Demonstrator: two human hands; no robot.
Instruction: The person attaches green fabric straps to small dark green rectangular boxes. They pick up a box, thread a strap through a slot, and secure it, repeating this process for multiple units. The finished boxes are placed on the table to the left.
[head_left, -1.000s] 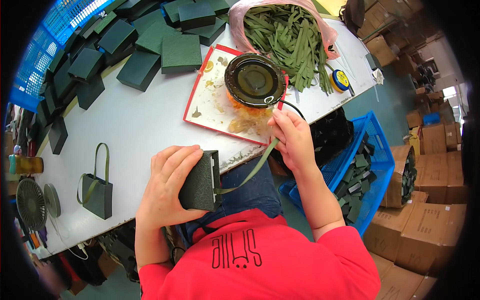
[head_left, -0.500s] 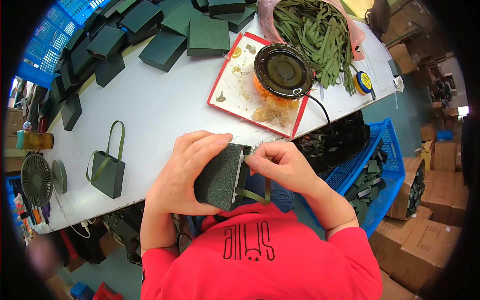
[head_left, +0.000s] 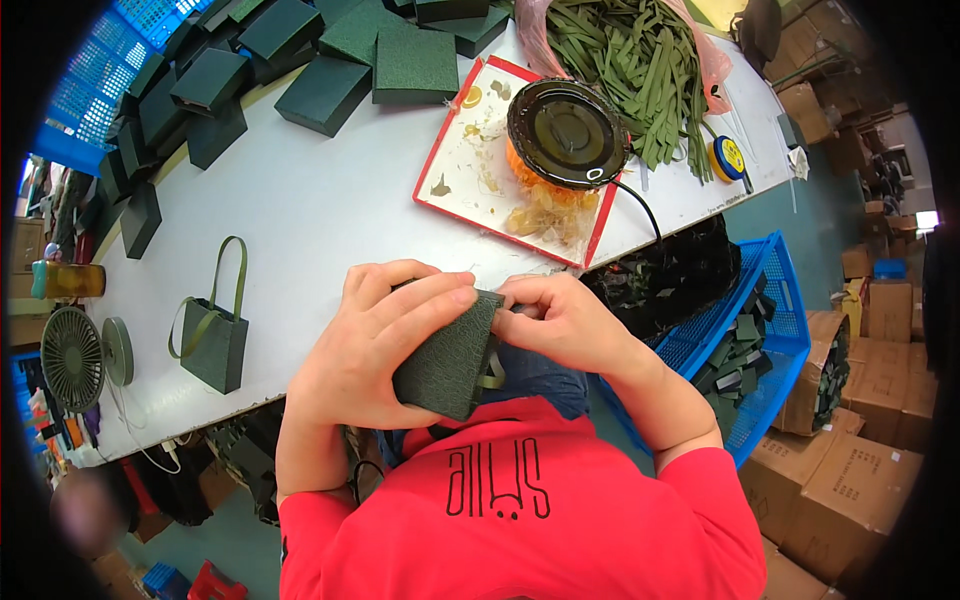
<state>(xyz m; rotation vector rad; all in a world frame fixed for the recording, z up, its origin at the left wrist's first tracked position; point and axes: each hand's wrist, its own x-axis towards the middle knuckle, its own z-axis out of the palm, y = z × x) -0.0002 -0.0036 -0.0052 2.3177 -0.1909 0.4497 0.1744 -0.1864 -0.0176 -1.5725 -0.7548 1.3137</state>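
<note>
My left hand [head_left: 365,335] is wrapped round a dark green box [head_left: 445,355] with a crackled surface, holding it tilted above the table's front edge. Closed in a pinch, my right hand [head_left: 560,322] presses at the box's upper right edge. A green ribbon [head_left: 494,374] shows at the lower part of that same side and runs up towards my right fingers, whose tips and the ribbon's end are hidden. To the left stands a similar green box [head_left: 217,350] with a ribbon handle looped over its top.
Several green boxes [head_left: 415,68] lie heaped at the back left. A red-rimmed tray [head_left: 450,165] bears a round black glue pot [head_left: 567,135]. Beyond it, green ribbons [head_left: 640,70] fill a pink bag. A fan [head_left: 72,358] stands left; a blue crate [head_left: 785,330] holds green pieces at right.
The box has turned in my left hand, so its pale inner edge no longer shows. My right fingers have moved in against its edge, and less of the ribbon is visible.
</note>
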